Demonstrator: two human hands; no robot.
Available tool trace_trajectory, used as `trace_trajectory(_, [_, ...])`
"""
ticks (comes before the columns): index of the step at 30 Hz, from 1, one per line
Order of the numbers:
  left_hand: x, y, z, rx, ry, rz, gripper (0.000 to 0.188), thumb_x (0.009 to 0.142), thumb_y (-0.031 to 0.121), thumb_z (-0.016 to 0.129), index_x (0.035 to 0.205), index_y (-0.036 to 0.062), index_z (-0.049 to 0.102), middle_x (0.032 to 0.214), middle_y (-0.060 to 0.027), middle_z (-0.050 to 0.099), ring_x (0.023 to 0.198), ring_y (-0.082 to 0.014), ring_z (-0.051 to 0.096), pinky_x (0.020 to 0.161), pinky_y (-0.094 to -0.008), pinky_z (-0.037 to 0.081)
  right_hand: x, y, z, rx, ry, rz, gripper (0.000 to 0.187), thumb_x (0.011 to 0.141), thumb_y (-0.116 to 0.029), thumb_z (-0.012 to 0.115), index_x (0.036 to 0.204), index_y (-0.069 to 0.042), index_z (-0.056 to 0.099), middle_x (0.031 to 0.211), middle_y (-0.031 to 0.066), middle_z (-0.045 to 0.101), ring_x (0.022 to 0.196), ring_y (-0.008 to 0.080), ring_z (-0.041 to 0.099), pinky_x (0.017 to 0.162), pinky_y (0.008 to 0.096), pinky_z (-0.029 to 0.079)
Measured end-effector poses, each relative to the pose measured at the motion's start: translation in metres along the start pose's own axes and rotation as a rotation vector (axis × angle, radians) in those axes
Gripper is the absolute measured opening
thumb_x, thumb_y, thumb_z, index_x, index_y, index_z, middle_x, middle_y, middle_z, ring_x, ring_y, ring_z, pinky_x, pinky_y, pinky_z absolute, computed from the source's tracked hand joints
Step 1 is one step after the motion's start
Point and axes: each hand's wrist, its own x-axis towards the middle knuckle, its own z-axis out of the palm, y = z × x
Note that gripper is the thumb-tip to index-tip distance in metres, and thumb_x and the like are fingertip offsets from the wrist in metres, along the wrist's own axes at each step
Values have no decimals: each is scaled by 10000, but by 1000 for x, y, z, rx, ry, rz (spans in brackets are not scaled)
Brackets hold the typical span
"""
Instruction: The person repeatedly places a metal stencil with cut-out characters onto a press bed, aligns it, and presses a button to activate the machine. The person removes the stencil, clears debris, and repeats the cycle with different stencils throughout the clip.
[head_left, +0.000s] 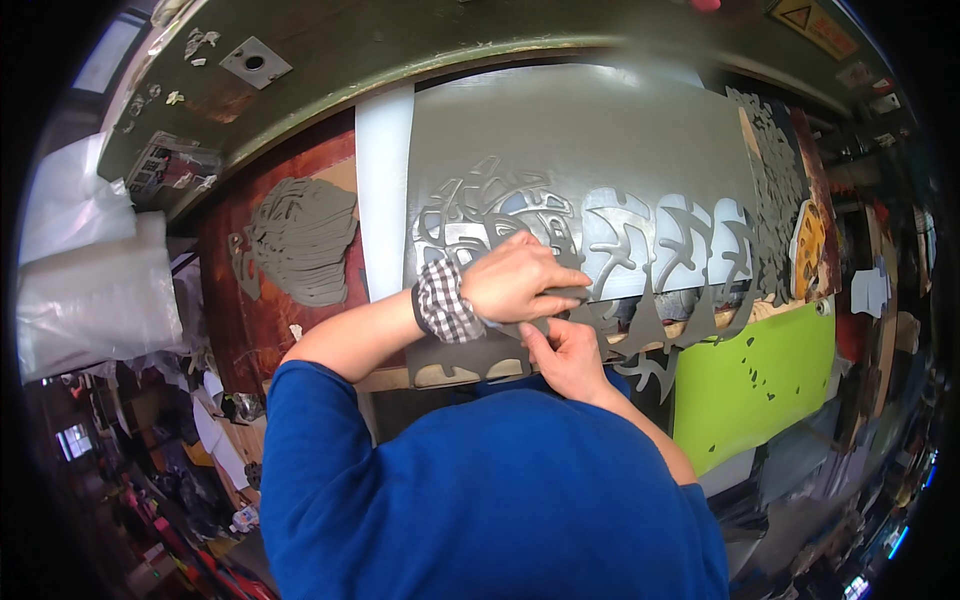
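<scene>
A large dark grey sheet (580,120) lies before me, with shaped cut-outs along its near part. Over its near edge my left hand (515,280), with a checked band (443,302) at the wrist, closes its fingers round a grey cut piece (568,293). Just below, my right hand (572,362) is closed with thumb and finger at the same grey material, partly hidden by the left hand. Curved cut pieces (465,205) are bunched beyond my left hand. Through the openings to the right, a pale blue surface (612,235) shows.
At left, a stack of grey cut pieces (300,245) rests on a reddish board (225,320). Grey scraps (775,190) and a yellow shaped piece (805,250) lie at right. A lime-green sheet (755,390) is near right. A green machine beam (330,70) spans the far side.
</scene>
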Motion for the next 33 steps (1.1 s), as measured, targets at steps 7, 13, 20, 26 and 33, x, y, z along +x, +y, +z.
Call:
trace_trajectory(7, [58, -6, -126, -803, 899, -247, 376, 978, 339, 509, 995, -9, 652, 885, -115, 691, 771, -189, 650, 694, -325, 534, -10, 29, -4, -251, -204, 13, 293, 917, -198, 619, 725, 20, 662, 586, 71, 623, 538, 98, 559, 518, 282, 435])
trace_trajectory(13, [47, 51, -219, -925, 863, 182, 331, 1004, 327, 457, 1053, 17, 563, 793, -73, 607, 722, -191, 625, 705, -344, 565, -11, 24, -13, 185, -241, 188, 312, 946, -200, 578, 748, 19, 676, 626, 35, 634, 628, 79, 568, 598, 242, 446])
trace_trajectory(20, [-11, 48, -78, 497, 66, 296, 722, 713, 530, 719, 1215, 47, 528, 807, -79, 515, 772, -239, 516, 768, -415, 419, -15, 9, -19, 465, -249, 24, 317, 972, -212, 524, 778, 14, 633, 645, 40, 612, 576, 69, 519, 528, 233, 400])
trace_trajectory(26, [-41, 20, -35, 60, 223, 174, 470, 844, 295, 684, 1192, 4, 564, 934, -87, 639, 882, -168, 609, 804, -352, 482, -7, -3, -34, 487, -252, -206, 441, 987, -309, 400, 753, 13, 590, 672, 38, 570, 623, 97, 501, 574, 251, 392])
trace_trajectory(33, [-28, 19, -164, -686, 925, 74, 238, 971, 172, 517, 1112, -15, 558, 884, -71, 666, 807, -153, 644, 768, -305, 538, 0, 5, -8, -287, -84, -380, 207, 802, -168, 745, 833, 2, 630, 826, 88, 661, 677, 172, 621, 622, 300, 492])
